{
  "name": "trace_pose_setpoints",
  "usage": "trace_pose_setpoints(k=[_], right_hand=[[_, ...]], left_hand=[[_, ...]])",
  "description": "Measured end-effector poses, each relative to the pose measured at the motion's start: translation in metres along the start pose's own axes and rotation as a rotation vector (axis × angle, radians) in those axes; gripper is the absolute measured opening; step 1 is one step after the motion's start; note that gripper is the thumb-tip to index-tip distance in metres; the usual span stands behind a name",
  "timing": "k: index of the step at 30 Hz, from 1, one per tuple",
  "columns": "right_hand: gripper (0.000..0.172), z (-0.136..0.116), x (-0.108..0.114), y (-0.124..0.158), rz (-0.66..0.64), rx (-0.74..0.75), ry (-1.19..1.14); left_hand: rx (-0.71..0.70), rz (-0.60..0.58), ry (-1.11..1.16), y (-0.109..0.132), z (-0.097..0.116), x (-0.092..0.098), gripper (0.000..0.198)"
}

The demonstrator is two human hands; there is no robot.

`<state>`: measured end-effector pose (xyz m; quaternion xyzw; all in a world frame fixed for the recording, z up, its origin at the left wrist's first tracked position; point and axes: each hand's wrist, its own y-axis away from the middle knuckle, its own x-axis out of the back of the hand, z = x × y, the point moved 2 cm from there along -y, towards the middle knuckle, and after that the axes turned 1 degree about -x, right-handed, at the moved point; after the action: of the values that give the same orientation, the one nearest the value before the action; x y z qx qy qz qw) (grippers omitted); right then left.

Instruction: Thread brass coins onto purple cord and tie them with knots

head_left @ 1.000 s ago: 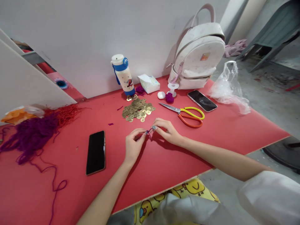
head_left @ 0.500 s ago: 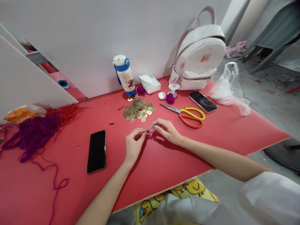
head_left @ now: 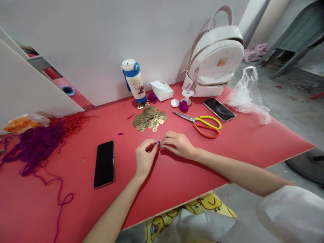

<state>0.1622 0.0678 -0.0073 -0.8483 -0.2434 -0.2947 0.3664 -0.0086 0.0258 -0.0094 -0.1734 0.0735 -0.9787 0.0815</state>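
Low over the red table point(head_left: 162, 189), my left hand point(head_left: 146, 156) pinches a short length of purple yarn point(head_left: 152, 147) between thumb and forefinger. My right hand point(head_left: 178, 145) meets it from the right, its fingers closed at the same yarn, most of which they hide. Just beyond both hands lies a loose pile of brass-coloured coins point(head_left: 149, 118) with holes in them. Scissors point(head_left: 199, 123) with one yellow and one orange handle lie beyond my right hand, blades pointing left. A small purple yarn ball point(head_left: 183, 106) sits behind them.
A black phone point(head_left: 104, 164) lies left of my left hand. Tangled purple yarn point(head_left: 40, 143) covers the far left. Along the wall stand a bottle point(head_left: 134, 81), a tissue pack point(head_left: 162, 91) and a white backpack point(head_left: 215, 64). Another phone point(head_left: 219, 109) and a plastic bag point(head_left: 249, 94) lie right.
My right hand has moved left and closed in against my left fingertips. The purple loop that showed between the hands is now mostly hidden. My left hand has hardly moved.
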Motion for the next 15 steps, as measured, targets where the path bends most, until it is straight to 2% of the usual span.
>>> trace_pose_setpoints(k=[4, 8, 15], right_hand=[[0.017, 0.0029, 0.0035, -0.0008, 0.089, -0.113, -0.040], [0.014, 0.0073, 0.0044, -0.0022, 0.170, -0.218, -0.108], [0.012, 0.0059, 0.0030, -0.0033, 0.174, -0.225, -0.166]], left_hand=[[-0.079, -0.054, -0.078, 0.0022, 0.0038, -0.0017, 0.011], [-0.098, -0.097, -0.058, 0.0028, 0.0075, -0.0035, 0.012], [-0.034, -0.118, 0.033, 0.0021, 0.0075, -0.0048, 0.011]])
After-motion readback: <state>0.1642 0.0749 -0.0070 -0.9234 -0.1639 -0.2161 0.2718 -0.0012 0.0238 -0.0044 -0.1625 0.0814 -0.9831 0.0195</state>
